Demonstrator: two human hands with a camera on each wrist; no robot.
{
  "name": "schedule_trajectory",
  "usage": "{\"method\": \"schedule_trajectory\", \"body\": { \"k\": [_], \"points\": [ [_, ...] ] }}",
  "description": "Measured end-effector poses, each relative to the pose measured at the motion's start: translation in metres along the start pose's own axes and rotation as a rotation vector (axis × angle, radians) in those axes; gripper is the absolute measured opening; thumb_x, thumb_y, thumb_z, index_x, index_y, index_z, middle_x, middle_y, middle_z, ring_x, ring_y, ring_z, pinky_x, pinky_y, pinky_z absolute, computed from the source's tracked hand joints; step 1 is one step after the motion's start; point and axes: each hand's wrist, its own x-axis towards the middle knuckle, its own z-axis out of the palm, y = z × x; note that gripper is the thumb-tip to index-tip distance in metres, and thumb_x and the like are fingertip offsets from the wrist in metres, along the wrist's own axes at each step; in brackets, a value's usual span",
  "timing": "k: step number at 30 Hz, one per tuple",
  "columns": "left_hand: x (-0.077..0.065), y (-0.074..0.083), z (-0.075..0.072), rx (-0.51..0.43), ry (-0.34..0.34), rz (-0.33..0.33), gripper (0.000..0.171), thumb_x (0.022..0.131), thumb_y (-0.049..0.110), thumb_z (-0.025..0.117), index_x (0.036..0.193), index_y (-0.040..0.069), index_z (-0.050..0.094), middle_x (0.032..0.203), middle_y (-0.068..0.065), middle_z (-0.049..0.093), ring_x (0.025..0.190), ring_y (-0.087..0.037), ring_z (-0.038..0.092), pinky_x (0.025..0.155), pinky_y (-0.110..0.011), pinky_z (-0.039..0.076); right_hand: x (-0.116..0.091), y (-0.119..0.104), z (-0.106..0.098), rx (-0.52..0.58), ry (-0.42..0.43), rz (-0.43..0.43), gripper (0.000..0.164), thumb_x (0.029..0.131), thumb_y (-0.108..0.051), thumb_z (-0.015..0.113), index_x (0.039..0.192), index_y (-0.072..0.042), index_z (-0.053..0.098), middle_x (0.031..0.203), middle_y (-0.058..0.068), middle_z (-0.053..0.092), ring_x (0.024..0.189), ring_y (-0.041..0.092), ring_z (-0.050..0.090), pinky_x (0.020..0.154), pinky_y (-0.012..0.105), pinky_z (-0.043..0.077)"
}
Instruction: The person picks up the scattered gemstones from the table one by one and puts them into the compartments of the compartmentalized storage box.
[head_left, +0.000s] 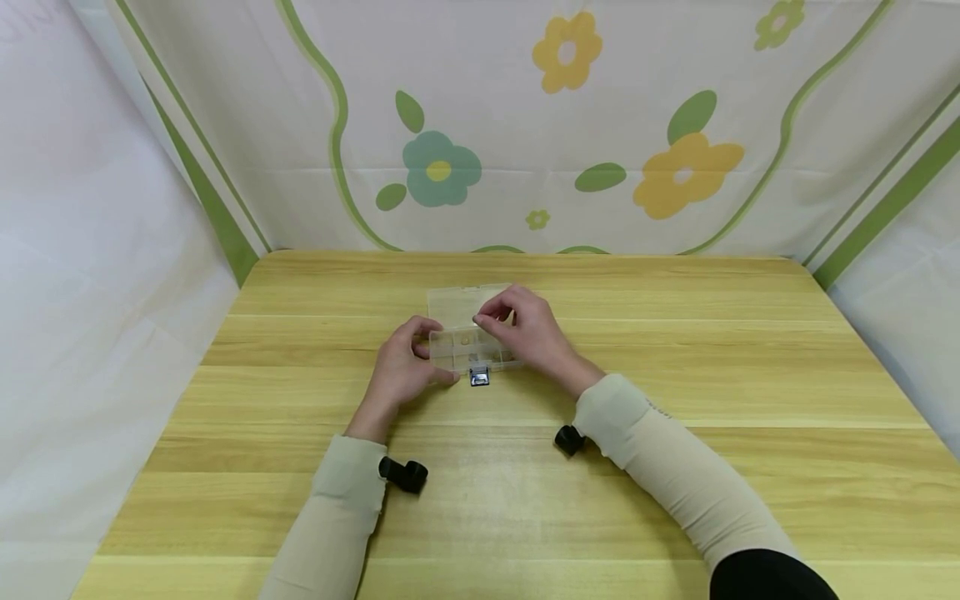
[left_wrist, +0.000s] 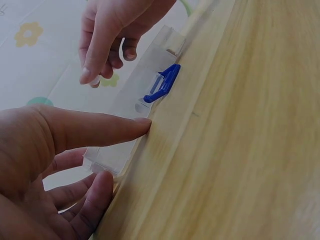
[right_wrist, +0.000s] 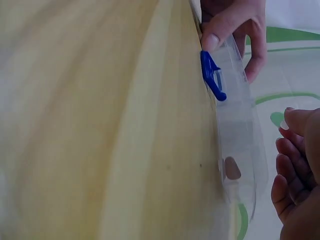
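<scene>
A clear plastic compartment box (head_left: 442, 355) lies on the table, its see-through lid (head_left: 452, 305) folded back behind it. At the front a blue latch (left_wrist: 167, 82) hangs out. My left hand (head_left: 401, 367) holds the box's left end, thumb along the front edge and fingers around the side and back. Above the compartments, my right hand (head_left: 531, 332) pinches a small whitish piece (left_wrist: 95, 80) between thumb and fingertips; its kind cannot be made out. A brown piece (right_wrist: 232, 168) shows through the box wall near the right end. The right hand partly covers that end in the head view.
The wood-grain table (head_left: 480, 517) stretches to both sides and in front of the box. Behind it hangs a white cloth (head_left: 502, 108) printed with flowers. A black wrist camera (head_left: 405, 475) sits on the left sleeve, another camera (head_left: 569, 440) on the right.
</scene>
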Motion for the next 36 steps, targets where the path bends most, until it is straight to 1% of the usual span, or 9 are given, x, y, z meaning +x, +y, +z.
{"method": "schedule_trajectory", "body": {
  "k": [7,11,17,23,31,36],
  "points": [
    [-0.001,0.0,0.0,-0.008,-0.017,0.004,0.075,0.072,0.003,0.097,0.138,0.015,0.063,0.142,-0.01,0.064,0.11,-0.03,0.064,0.093,-0.044,0.052,-0.002,-0.007,0.01,-0.025,-0.074,-0.069,0.008,0.1,-0.021,0.079,0.103,-0.014,0.081,0.098,0.0,0.072,0.092,0.016,0.062,0.082,0.034,0.053],
    [-0.001,-0.003,-0.001,-0.01,-0.028,0.014,0.075,0.073,0.004,0.097,0.139,0.016,0.063,0.143,-0.01,0.064,0.112,-0.031,0.064,0.095,-0.046,0.053,-0.003,-0.011,0.016,-0.033,-0.115,-0.071,0.008,0.099,-0.02,0.08,0.104,-0.014,0.082,0.097,0.0,0.073,0.091,0.015,0.063,0.081,0.032,0.053],
    [-0.003,-0.006,0.0,0.006,-0.04,0.031,0.074,0.076,0.008,0.097,0.141,0.017,0.063,0.146,-0.011,0.062,0.116,-0.032,0.064,0.094,-0.047,0.055,-0.005,-0.014,0.023,-0.049,-0.169,-0.076,0.01,0.097,-0.02,0.081,0.105,-0.014,0.082,0.098,0.0,0.075,0.09,0.014,0.064,0.083,0.032,0.053],
    [-0.003,-0.008,0.0,0.017,-0.038,0.042,0.074,0.077,0.009,0.096,0.141,0.017,0.062,0.147,-0.011,0.062,0.117,-0.032,0.064,0.094,-0.047,0.056,-0.005,-0.016,0.027,-0.042,-0.166,-0.08,0.008,0.097,-0.02,0.082,0.103,-0.014,0.083,0.098,0.0,0.076,0.089,0.014,0.064,0.081,0.032,0.054],
    [-0.002,-0.007,-0.002,0.023,-0.03,0.058,0.075,0.076,0.008,0.097,0.142,0.017,0.062,0.146,-0.01,0.062,0.117,-0.032,0.063,0.095,-0.046,0.053,-0.004,-0.019,0.03,-0.055,-0.154,-0.109,0.009,0.097,-0.02,0.082,0.103,-0.014,0.086,0.096,0.0,0.073,0.089,0.015,0.063,0.078,0.032,0.053],
    [-0.001,-0.007,-0.002,0.029,-0.034,0.069,0.075,0.077,0.007,0.096,0.142,0.016,0.062,0.147,-0.011,0.061,0.117,-0.032,0.062,0.095,-0.046,0.053,-0.005,-0.019,0.028,-0.038,-0.154,-0.101,0.011,0.096,-0.023,0.083,0.103,-0.015,0.086,0.096,-0.001,0.072,0.088,0.015,0.062,0.078,0.031,0.052]
  ]
}}
